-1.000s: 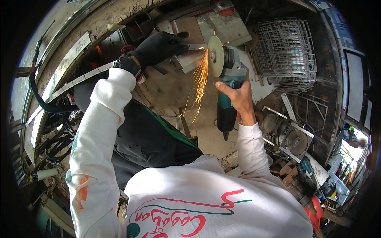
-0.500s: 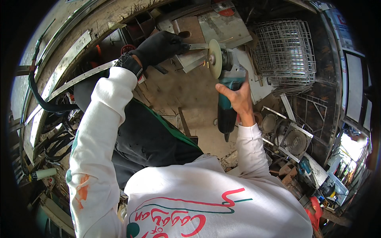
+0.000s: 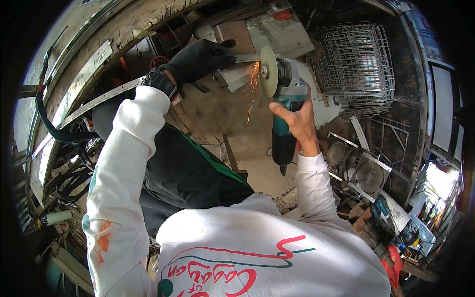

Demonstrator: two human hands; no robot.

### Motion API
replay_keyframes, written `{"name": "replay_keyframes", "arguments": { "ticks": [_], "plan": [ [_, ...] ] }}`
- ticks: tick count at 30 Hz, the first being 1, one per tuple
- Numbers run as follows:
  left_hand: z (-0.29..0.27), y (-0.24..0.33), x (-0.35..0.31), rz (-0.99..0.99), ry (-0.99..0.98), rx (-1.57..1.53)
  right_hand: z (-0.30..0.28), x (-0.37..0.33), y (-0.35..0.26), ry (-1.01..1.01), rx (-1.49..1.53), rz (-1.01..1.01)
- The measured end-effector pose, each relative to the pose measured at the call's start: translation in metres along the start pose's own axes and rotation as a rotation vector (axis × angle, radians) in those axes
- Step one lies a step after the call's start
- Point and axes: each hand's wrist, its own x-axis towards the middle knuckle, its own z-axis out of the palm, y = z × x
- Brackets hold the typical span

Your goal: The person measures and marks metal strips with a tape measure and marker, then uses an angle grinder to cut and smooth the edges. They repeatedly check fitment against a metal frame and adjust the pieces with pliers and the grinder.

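Note:
My left hand point(image 3: 200, 59), in a black glove, is closed around a long flat metal bar point(image 3: 106, 97) at the upper middle. The bar runs from the left side past my wrist, and its short end sticks out beyond my fingers. My bare right hand point(image 3: 298, 121) grips a teal and black angle grinder point(image 3: 283, 143), held upright with its thumb across the body. The grinder's pale disc point(image 3: 268, 72) meets the end of the bar. Orange sparks point(image 3: 253, 81) spray downward from that contact. The fingers behind the grinder are mostly hidden.
Stacked wire mesh racks point(image 3: 354, 69) stand at the upper right. Boards and metal sheets point(image 3: 277, 34) lie beyond the disc. A metal frame with a round burner-like part point(image 3: 368, 176) sits at right. A dark hose point(image 3: 44, 116) curves at left. My black-trousered leg point(image 3: 183, 168) is below the bar.
The sparks have grown from a few specks into a long falling stream. Both hands, the bar and the grinder stay almost in place.

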Motion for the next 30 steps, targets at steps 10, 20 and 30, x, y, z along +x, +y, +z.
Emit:
{"name": "replay_keyframes", "arguments": {
  "ticks": [10, 20, 30],
  "plan": [
    [0.001, -0.010, 0.004, 0.093, 0.013, 0.023, -0.002, -0.001, 0.008, 0.005, -0.011, 0.058],
    [0.004, -0.009, 0.004, -0.056, 0.004, -0.062, -0.002, 0.000, 0.003, -0.011, 0.001, -0.014],
    [0.000, 0.002, 0.000, -0.062, -0.015, -0.173, -0.003, 0.009, -0.005, 0.010, -0.017, -0.081]
  ]
}}
